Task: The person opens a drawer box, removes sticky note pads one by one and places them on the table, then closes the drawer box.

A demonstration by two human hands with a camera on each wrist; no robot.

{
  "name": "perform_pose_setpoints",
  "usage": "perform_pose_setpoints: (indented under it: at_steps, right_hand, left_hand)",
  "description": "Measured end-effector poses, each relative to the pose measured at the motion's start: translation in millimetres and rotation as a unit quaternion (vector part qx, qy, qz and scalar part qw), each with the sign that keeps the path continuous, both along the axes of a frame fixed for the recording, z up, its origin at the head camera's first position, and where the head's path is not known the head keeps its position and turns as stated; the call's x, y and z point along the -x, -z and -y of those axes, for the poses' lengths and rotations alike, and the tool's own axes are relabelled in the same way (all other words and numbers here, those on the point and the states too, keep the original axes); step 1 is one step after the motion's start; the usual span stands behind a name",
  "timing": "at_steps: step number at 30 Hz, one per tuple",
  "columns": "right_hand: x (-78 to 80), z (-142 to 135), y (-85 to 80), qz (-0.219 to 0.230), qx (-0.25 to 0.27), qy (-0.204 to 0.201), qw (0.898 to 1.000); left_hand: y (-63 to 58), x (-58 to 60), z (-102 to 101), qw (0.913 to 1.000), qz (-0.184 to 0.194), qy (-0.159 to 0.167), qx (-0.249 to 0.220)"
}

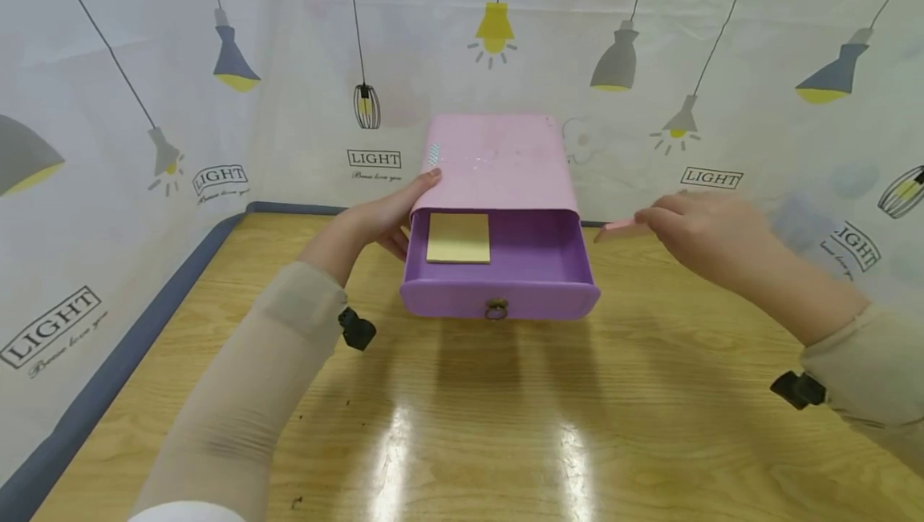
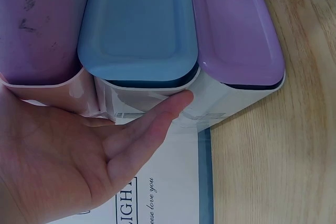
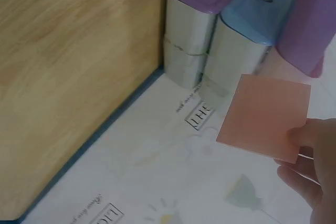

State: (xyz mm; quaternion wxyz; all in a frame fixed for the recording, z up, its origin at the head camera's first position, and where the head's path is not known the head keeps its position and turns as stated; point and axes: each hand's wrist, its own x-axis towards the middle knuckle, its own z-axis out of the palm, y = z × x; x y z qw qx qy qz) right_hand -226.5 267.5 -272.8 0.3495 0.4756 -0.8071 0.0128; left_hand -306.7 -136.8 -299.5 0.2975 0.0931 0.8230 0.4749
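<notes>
A small drawer cabinet has a pink top casing (image 1: 498,161), and its purple top drawer (image 1: 447,300) is pulled out toward me. A yellow sticky note pad (image 1: 458,238) lies at the left inside that drawer. My left hand (image 1: 382,213) rests against the casing's left side, thumb near the top edge and fingers extended along the side. My right hand (image 1: 711,225) pinches a thin pink sticky note pad (image 3: 265,116) by one edge, to the right of the open drawer and apart from it. Part of the left fingers is hidden behind the cabinet in the head view.
Below the open drawer, a blue drawer (image 2: 142,24) and another purple drawer (image 2: 239,30) are closed. The cabinet stands on a wooden table (image 1: 462,434). Behind it hangs a white sheet (image 1: 296,89) printed with lamps; a blue-grey strip (image 1: 144,337) edges the table at left.
</notes>
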Motion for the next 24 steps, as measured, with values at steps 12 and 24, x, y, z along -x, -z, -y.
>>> perform_pose_setpoints:
  at_steps: [12, 24]
  right_hand:
    - [14.9, -2.3, 50.5, 0.083, -0.043, 0.053, 0.994]
    - [24.7, -3.2, 73.0, 0.159, -0.056, 0.113, 0.979]
  left_hand:
    - [0.9, -0.2, -1.0, 0.9999, -0.002, -0.010, 0.002]
    - [0.7, -0.6, 0.0, 1.0000, -0.002, -0.009, 0.003]
